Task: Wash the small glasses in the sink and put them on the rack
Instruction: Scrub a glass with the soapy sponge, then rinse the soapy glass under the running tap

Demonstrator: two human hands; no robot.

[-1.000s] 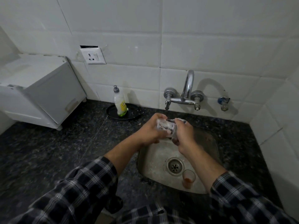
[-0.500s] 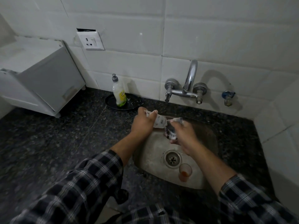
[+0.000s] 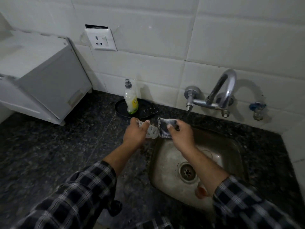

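We look down on a dark speckled table (image 3: pixel 49 146) with a steel sink (image 3: pixel 231 154) sunk into its right side. In the basin, just front-right of the drain (image 3: pixel 187 172), stands a stained glass (image 3: pixel 201 190) with orange-brown residue inside. The right forearm hides part of it.

At the left a white cabinet (image 3: pixel 41 83) sits on the table against the tiled wall. A tap (image 3: pixel 219 96) is fixed to the wall behind the sink, and we cannot tell whether water runs from it. Between cabinet and tap lies a round black tray (image 3: pixel 146 111). In it a soap bottle (image 3: pixel 131 100) stands upright and capped, holding pale liquid.

Both hands are raised over the sink's back-left corner. Our left hand (image 3: pixel 137 134) grips a soapy glass (image 3: pixel 151 132). Its fingers are curled round the glass from the far side and the thumb presses the near side, so the foamy glass lies sideways in the grip, one end jutting right past the fingers. Our right hand (image 3: pixel 181 136) has its fingers clamped on a dark, wet scrubber (image 3: pixel 165 128), which sticks out to the left of them and meets that jutting end of the soapy glass.
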